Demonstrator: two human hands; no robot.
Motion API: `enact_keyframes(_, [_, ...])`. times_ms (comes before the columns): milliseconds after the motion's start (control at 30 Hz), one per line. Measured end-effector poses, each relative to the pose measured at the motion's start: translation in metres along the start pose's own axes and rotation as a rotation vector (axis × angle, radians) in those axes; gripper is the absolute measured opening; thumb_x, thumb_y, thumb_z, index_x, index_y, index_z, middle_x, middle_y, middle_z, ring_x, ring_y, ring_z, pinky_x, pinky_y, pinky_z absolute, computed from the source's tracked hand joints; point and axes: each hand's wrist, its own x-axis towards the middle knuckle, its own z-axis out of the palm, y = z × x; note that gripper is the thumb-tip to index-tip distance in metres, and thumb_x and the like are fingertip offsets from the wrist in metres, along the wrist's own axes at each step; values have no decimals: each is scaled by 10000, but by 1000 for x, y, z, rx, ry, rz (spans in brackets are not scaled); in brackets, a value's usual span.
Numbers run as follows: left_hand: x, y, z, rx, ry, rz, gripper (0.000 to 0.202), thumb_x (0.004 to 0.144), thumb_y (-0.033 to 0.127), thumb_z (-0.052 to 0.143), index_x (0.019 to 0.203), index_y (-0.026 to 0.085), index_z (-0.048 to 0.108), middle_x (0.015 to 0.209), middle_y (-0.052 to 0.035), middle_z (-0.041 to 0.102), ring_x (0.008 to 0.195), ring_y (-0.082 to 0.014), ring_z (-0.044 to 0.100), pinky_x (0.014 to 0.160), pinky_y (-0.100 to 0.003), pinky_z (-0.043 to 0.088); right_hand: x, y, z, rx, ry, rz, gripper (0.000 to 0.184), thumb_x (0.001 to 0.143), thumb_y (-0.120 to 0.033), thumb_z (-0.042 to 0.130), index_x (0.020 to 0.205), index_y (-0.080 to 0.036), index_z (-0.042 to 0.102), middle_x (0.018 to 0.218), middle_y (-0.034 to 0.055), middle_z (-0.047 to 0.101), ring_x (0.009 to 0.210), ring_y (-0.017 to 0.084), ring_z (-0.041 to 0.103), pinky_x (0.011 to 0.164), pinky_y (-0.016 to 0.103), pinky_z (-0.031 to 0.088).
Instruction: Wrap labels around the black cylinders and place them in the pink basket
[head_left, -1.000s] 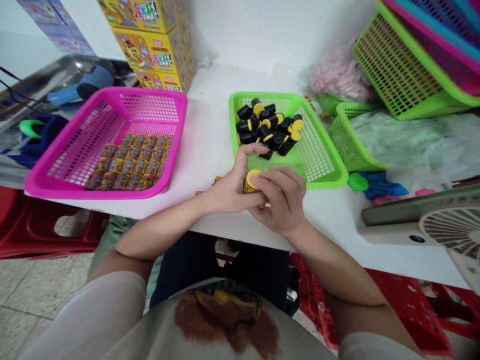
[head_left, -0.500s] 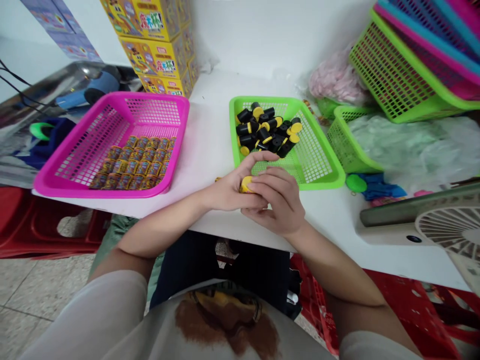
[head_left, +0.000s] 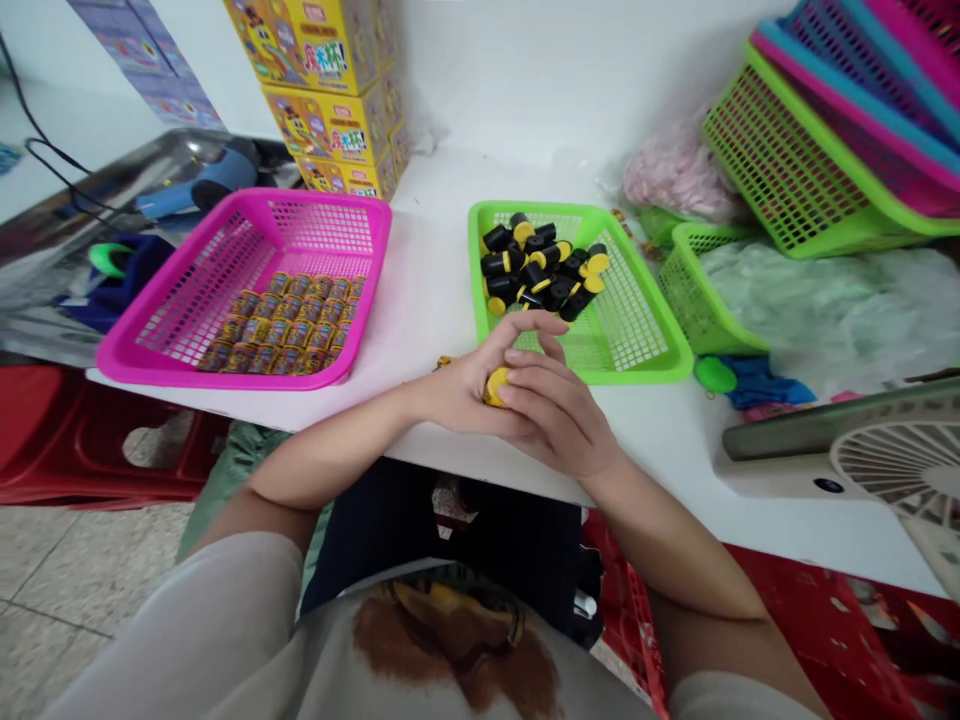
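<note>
Two hands meet above the near edge of the white table [head_left: 435,240], nearest the green basket [head_left: 679,368]. From where I stand, one yellow-capped container [head_left: 496,388] sits between them. Left hand [head_left: 466,390]: clamped on the container, one digit raised clear. Right hand [head_left: 570,415]: fingers close together, gripping at the cap. Black canisters [head_left: 497,264] lie loose inside the green basket.

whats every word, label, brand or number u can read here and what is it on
"魔术杯!" on the top yellow box
"魔术杯!" on the second yellow box
Other small print on these boxes: too blurred
Purple boxes: too blurred
Wrapped pieces in the pink basket: labels too small
Held yellow-capped piece: no readable text
</note>
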Motion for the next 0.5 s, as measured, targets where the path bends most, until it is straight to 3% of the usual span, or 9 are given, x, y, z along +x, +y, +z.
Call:
enact_keyframes(100, [0, 7, 4, -68, -51, 51, 741, 752, 323, 903, 1280, 328, 384, 1260, -36, 641, 1092, -189, 742, 810, -290, 658, 5, 7, 3, -58, 122, -72, 248, 1065, -349, 580, 1298, -402, 645, 1104, 30, 746, 1253, 270, 751, 1063, 568, 684])
enact_keyframes(200, [-10, 33, 5, 63, 157, -23, 577, 817, 370, 879, 1134, 276, 405, 1109, -20, 621, 897, -135, 707, 672, -235, 578, 9, 18, 7, -66, 305, -149, 354, 963, -303, 749, 1294, -371, 644, 1124, 8, 735, 1243, 284, 757, 1021, 571, 692])
enact_keyframes(300, [-28, 68, -14, 171, 249, -167, 536, 823, 425, 898, 1093, 252, 470, 1011, -11, 649, 815, -135, 696, 618, -232, 554, 9, 29, 6, -101, 367, -188, 604, 817, -338, 902, 1362, -378, 645, 1313, 42, 702, 1246, 317, 745, 1014, 562, 686])
enact_keyframes(400, [-46, 87, -71, 359, 297, -271, 496, 774, 394, 935, 1066, 229, 569, 980, -23, 722, 882, -177, 730, 740, -294, 612, 7, 38, -1, -244, 386, -90, 724, 800, -286, 889, 1474, -372, 638, 1429, 99, 649, 1197, 344, 743, 922, 528, 698])
enact_keyframes(500, [-60, 77, -159, 736, 379, -399, 400, 691, 302, 968, 940, 207, 670, 855, 0, 720, 794, -167, 682, 788, -334, 601, 6, 46, -7, -290, 372, 170, 619, 879, -219, 775, 1472, -371, 680, 1434, 149, 645, 1129, 369, 742, 820, 510, 676])
